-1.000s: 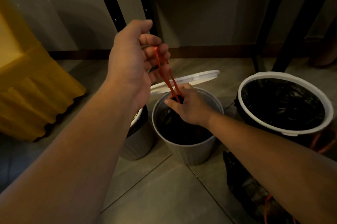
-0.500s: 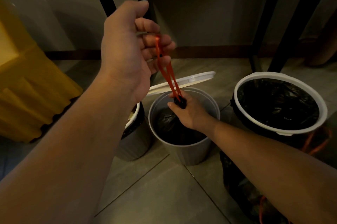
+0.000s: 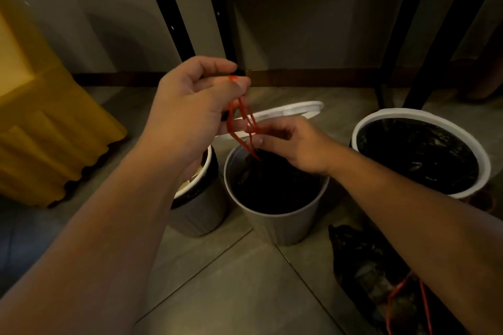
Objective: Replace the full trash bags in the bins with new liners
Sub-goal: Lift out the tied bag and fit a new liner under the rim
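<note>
- No text, label, brand, number or sign can be read anywhere in the frame.
- The grey bin [image 3: 275,223] at the centre, the white lid [image 3: 288,111] behind it and the black bag [image 3: 362,261] on the floor at lower right show only plain surfaces in the dim, slightly blurred light.
</note>
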